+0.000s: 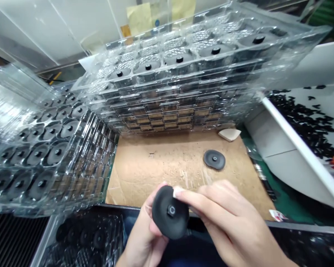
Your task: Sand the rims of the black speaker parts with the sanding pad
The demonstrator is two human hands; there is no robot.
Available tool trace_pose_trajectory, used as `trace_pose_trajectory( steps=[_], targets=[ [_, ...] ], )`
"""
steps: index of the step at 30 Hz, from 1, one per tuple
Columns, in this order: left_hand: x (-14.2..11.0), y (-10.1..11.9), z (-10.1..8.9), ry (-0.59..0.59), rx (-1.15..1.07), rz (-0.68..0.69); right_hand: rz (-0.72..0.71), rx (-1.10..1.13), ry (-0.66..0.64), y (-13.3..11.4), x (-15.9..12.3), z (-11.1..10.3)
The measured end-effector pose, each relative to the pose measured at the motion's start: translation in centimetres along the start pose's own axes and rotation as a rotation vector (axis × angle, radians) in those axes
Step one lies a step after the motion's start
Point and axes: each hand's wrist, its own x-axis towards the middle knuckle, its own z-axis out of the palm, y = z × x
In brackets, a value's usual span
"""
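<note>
Black disc (176, 224) is pinched in the left hand (144, 230) at the cardboard's (156, 159) near edge, underside hidden; the right hand (231, 215) has a fingertip at its rim, thumb unseen, so I cannot tell whether it grips. I note room across the cardboard toward a second disc (219, 160), bounded by transparent tray stacks (167, 92) ahead and left, white bin (292, 148) right.

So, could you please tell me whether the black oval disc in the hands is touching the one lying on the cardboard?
Apart: the head view shows bare cardboard between the held oval disc and the lying oval disc.
</note>
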Motion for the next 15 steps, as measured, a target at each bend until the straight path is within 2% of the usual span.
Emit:
trace_pose_trajectory(
  steps=[1,2,5,7,12,15],
  targets=[
    [-0.1,0.1,0.1,0.000,0.002,0.014,0.009,0.078,0.021,0.6,0.2,0.1],
    [-0.2,0.2,0.3,-0.003,0.006,0.031,0.078,0.164,0.051,1.3,0.2,0.3],
    [-0.5,0.5,0.5,-0.009,0.017,0.069,0.483,0.316,0.111,3.6,-0.6,1.4],
    [-0.5,0.6,0.3,-0.004,0.011,0.072,0.643,0.323,0.106,4.9,-1.9,2.3],
    [0.2,0.4,-0.1,0.038,0.015,0.027,0.687,0.316,0.002,5.7,-5.2,4.6],
    [0.4,0.4,0.2,0.040,0.011,0.021,0.696,0.299,-0.018,5.7,-5.9,4.7]
  ],
)
